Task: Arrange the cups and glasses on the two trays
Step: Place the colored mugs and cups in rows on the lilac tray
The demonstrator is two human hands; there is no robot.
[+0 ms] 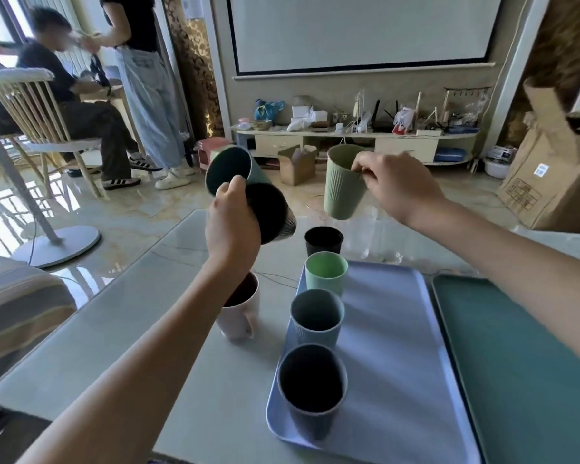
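My left hand (230, 226) holds two tilted cups in the air: a teal cup (230, 169) and a dark ribbed cup (270, 214), mouths facing me. My right hand (395, 185) pinches the rim of a sage green ribbed cup (344, 182) above the table. On the lilac tray (392, 329), along its left edge, stand a light green cup (326, 272), a grey-blue cup (316, 318) and a dark cup (311, 386). A black cup (323, 240) stands on the table just beyond the tray. A pink mug (240, 311) stands left of the tray, partly behind my forearm. The teal tray (523, 363) lies bare at the right.
The trays lie on a pale glass-topped table (141, 329). A striped sofa (17, 306) is at the left. Two people and a chair (31, 108) are at the back left. A TV cabinet (355, 135) and cardboard boxes (549, 169) stand beyond.
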